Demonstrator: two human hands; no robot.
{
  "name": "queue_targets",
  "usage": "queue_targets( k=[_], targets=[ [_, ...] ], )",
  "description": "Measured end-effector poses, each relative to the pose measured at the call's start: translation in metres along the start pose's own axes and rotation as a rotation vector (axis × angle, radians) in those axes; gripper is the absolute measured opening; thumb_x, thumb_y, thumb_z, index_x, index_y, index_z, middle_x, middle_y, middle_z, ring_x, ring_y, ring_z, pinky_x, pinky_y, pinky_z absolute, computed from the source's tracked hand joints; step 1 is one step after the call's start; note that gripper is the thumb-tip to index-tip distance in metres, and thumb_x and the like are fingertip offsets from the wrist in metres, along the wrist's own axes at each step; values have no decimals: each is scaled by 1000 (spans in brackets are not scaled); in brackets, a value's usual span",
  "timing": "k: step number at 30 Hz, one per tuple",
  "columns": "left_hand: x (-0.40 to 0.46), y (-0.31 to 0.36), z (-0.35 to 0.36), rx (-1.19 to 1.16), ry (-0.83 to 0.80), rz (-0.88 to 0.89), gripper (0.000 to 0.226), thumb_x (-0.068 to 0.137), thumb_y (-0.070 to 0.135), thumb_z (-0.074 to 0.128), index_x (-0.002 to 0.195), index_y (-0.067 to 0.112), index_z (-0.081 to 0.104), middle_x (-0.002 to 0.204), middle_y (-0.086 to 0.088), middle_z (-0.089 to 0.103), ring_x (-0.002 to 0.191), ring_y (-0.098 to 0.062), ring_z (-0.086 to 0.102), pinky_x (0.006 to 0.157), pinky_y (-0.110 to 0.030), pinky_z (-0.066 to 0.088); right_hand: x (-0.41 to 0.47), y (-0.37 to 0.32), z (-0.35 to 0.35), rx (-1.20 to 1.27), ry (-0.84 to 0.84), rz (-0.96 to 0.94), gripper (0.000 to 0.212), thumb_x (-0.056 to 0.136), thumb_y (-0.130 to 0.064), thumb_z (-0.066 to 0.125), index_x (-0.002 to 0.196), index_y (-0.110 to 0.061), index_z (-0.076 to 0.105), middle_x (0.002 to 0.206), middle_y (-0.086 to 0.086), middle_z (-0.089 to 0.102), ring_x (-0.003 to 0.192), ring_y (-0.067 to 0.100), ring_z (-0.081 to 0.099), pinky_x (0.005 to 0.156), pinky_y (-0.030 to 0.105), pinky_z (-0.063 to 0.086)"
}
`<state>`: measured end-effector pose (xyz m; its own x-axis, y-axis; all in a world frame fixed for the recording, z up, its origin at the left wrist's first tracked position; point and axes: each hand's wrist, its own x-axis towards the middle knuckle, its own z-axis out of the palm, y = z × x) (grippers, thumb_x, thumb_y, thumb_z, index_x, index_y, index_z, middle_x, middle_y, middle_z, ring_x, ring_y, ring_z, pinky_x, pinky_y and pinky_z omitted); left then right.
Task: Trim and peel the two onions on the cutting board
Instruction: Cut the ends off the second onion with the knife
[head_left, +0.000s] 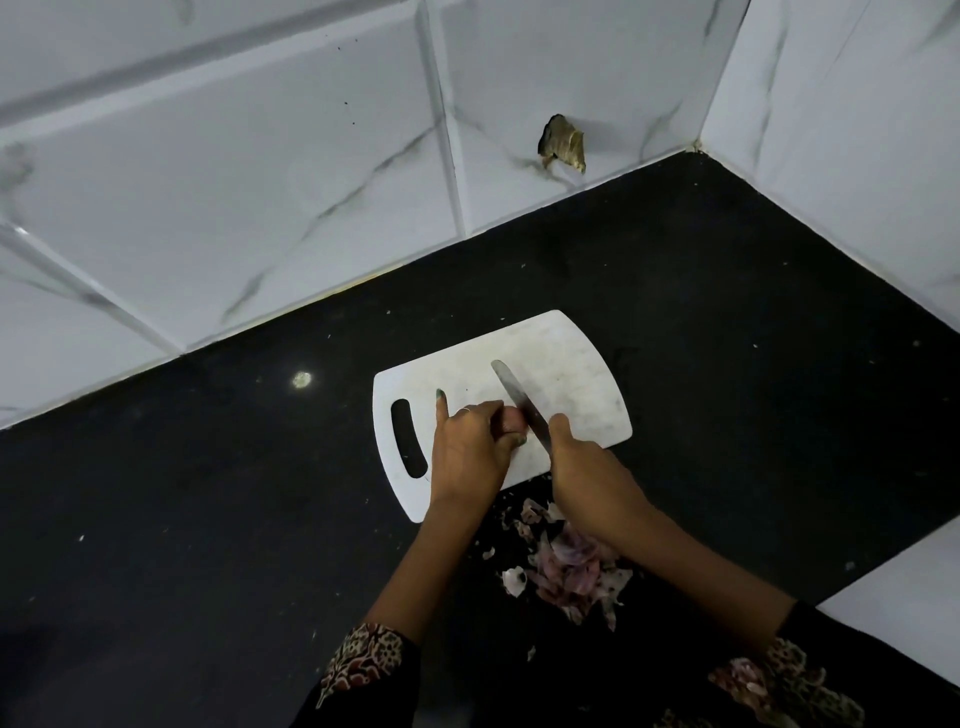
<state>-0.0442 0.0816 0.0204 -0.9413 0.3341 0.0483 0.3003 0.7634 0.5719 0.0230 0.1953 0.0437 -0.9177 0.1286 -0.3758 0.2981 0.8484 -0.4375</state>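
A white cutting board (566, 364) with a slot handle lies on the black counter. My left hand (470, 452) holds a small pinkish onion (514, 422) down on the board, thumb and fingers curled round it and one finger sticking out straight. My right hand (582, 467) grips the handle of a knife (514, 397). Its blade slants up and left across the board and rests against the onion's right side. Only one onion shows; most of it is hidden under my left hand.
A heap of purple and white onion skins (566, 566) lies on the black counter (208, 493) just below the board. White marble-look tiled walls (260, 182) close the counter in at the back and right. A brown scrap (563, 143) sticks to the wall.
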Motion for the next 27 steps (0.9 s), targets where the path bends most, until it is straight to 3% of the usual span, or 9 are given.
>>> queue_targets(
  k=[4, 14, 19, 23, 26, 27],
  targets=[
    [-1, -1, -2, -17, 7, -29, 21, 83, 17, 71, 101, 5, 68, 86, -8, 71, 80, -23, 63, 115, -25, -7, 0, 4, -7, 16, -42, -31, 21, 92, 2, 33, 101, -15, 25, 65, 3, 43, 51, 15, 39, 43, 29, 24],
    [-3, -6, 2, -48, 48, -29, 28, 81, 16, 74, 107, 7, 68, 94, -8, 72, 82, -23, 64, 118, -28, -1, 9, -6, -4, -2, -73, 10, 27, 92, 1, 35, 117, -8, 30, 70, 3, 42, 57, 15, 40, 46, 29, 27],
    [-5, -8, 6, -49, 72, -33, 32, 80, 20, 75, 109, 8, 67, 96, -8, 72, 82, -24, 65, 118, -26, 1, -10, -3, 13, -43, -28, 53, 24, 96, -4, 29, 119, -10, 31, 97, 14, 62, 82, 28, 57, 67, 36, 36],
    [-5, -12, 4, -65, 46, -17, 32, 82, 23, 74, 109, 9, 66, 97, -5, 72, 84, -22, 66, 119, -30, 2, -3, 0, 28, -89, 29, 62, 23, 95, -6, 28, 116, -14, 29, 99, 14, 63, 79, 30, 56, 68, 37, 38],
    [-2, -17, 3, -138, 44, -65, 33, 84, 24, 72, 113, 11, 64, 104, -2, 70, 89, -18, 67, 118, -31, -3, 0, 6, 29, -134, 17, 43, 30, 96, -7, 30, 126, -12, 28, 104, 13, 63, 90, 31, 61, 72, 40, 42],
    [-2, -19, 2, -195, 47, -103, 34, 84, 23, 72, 115, 12, 64, 105, 0, 69, 90, -16, 66, 120, -34, 2, -1, 8, 27, -129, 10, 36, 33, 96, -7, 30, 129, -12, 26, 106, 13, 63, 91, 30, 61, 72, 40, 42]
  ],
)
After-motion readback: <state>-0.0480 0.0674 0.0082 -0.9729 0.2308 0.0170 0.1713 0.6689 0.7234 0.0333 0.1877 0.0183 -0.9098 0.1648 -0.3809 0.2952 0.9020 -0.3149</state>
